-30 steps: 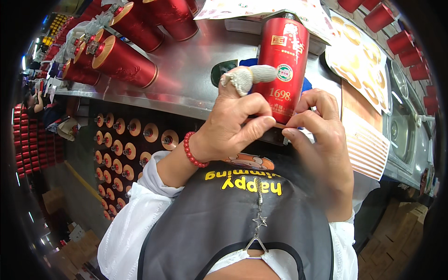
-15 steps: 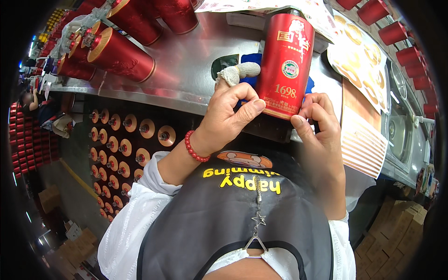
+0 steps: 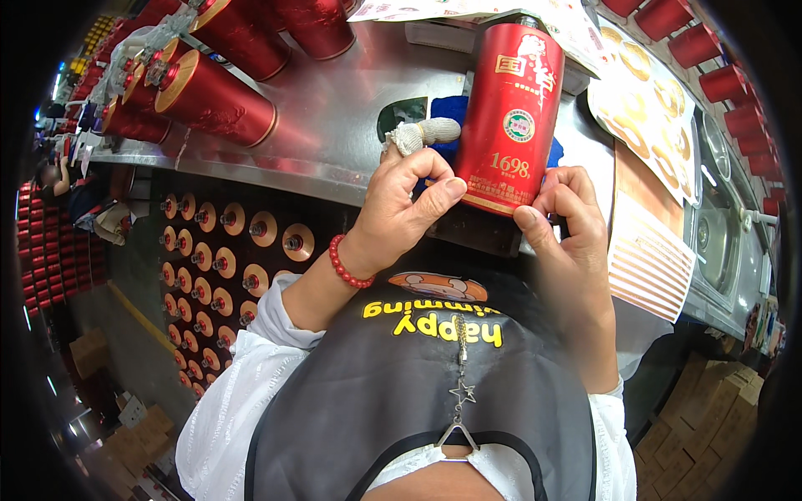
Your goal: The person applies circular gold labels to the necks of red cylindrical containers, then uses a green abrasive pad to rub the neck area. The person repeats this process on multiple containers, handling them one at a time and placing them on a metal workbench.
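A red bottle (image 3: 511, 108) with white and gold print lies on a blue cloth (image 3: 449, 108), its neck pointing away from me. A thin gold band (image 3: 486, 205) runs along its base edge. My left hand (image 3: 411, 185) is closed at the base's left corner, thumb against the edge; a knitted off-white cover sits on one extended finger. At the right corner my right hand (image 3: 570, 213) pinches with thumb and bent fingers. Whether the fingertips also hold the band's ends cannot be made out.
Several red bottles with gold shoulders (image 3: 215, 98) stand at the counter's left. A sheet of gold strips (image 3: 650, 271) and a sheet of gold rings (image 3: 639, 108) lie to the right, near a metal sink (image 3: 714, 242). Below the counter's left are rows of bottles (image 3: 221, 263).
The bottle's base has shifted slightly left and turned a little. Both hands have moved slightly left with it, keeping their places at the base corners.
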`<state>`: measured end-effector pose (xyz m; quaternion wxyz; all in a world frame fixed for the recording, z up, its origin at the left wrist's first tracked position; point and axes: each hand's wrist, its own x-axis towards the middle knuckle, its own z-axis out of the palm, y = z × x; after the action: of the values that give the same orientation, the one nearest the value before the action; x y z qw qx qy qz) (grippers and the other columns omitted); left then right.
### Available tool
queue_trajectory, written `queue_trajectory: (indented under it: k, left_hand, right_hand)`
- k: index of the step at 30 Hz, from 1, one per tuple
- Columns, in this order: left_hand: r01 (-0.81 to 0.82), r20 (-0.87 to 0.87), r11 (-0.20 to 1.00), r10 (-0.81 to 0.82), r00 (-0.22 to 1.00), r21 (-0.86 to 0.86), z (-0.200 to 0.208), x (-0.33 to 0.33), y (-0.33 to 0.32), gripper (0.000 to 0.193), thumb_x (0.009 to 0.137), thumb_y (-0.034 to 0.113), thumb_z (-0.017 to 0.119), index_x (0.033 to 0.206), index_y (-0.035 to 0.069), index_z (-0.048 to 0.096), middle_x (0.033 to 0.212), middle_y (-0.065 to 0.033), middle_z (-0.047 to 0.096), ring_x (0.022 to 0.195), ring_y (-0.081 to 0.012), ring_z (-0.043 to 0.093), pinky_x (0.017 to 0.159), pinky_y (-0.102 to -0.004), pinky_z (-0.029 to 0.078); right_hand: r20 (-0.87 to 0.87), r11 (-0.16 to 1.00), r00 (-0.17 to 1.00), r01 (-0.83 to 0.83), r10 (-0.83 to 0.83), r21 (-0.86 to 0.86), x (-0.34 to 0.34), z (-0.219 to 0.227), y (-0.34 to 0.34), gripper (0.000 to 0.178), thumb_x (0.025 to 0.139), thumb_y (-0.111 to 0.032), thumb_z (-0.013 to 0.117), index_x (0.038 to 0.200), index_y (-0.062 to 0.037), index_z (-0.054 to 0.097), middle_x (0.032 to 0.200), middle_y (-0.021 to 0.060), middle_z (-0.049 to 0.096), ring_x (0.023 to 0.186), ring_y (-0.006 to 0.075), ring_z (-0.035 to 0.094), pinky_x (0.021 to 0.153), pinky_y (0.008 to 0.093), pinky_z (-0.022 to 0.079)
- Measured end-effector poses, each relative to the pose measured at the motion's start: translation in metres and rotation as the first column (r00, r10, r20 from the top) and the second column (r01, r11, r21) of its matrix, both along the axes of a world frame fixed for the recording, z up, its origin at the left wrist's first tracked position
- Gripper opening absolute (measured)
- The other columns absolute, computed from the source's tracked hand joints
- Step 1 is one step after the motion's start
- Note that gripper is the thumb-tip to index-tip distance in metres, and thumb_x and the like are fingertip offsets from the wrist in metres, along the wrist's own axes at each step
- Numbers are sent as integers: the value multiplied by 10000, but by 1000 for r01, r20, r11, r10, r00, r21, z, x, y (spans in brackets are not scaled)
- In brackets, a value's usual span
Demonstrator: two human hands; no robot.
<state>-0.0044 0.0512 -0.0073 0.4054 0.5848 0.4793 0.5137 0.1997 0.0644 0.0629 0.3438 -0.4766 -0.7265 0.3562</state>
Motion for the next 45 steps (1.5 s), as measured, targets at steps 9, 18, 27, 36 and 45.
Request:
queue_trajectory:
  k: [9,18,27,36,45]
  left_hand:
    - [7,-55,1000,-6,998,12,1,-2,0,241,926,263,718,828,65,622,909,-69,582,992,-237,490,920,-362,401]
    - [13,-46,1000,-13,999,11,0,0,1,245,927,271,717,820,76,614,906,-74,597,996,-255,499,946,-376,393]
    - [0,-66,999,3,998,54,-3,-1,2,240,920,273,725,838,76,617,1296,-196,583,1191,-319,498,1070,-420,337]
    - [54,-126,997,-47,991,53,-3,-5,2,220,952,235,694,855,56,610,1362,-167,536,1012,-188,491,917,-336,393]
    - [31,-175,988,-3,985,154,-5,-3,3,206,961,217,680,865,50,610,1306,-149,561,969,-175,502,897,-322,413]
  right_hand:
    - [-50,998,998,-36,34,-42,7,-5,2,309,875,-157,740,771,3,497,974,78,463,918,182,468,813,294,403]
    - [-68,996,998,-12,6,-94,15,-24,6,315,876,-167,739,772,-3,491,979,75,457,927,177,461,836,291,392]
    - [-84,991,996,-8,-3,-131,2,-1,0,316,885,-162,734,773,-11,480,993,62,446,938,160,443,857,277,379]
    - [-104,980,995,-26,5,-199,6,-1,3,322,885,-160,738,774,-17,471,999,51,428,938,150,423,859,257,361]
    - [-101,980,995,-28,8,-197,13,-15,5,302,884,-136,725,765,-32,467,1036,49,429,975,145,422,914,254,340]
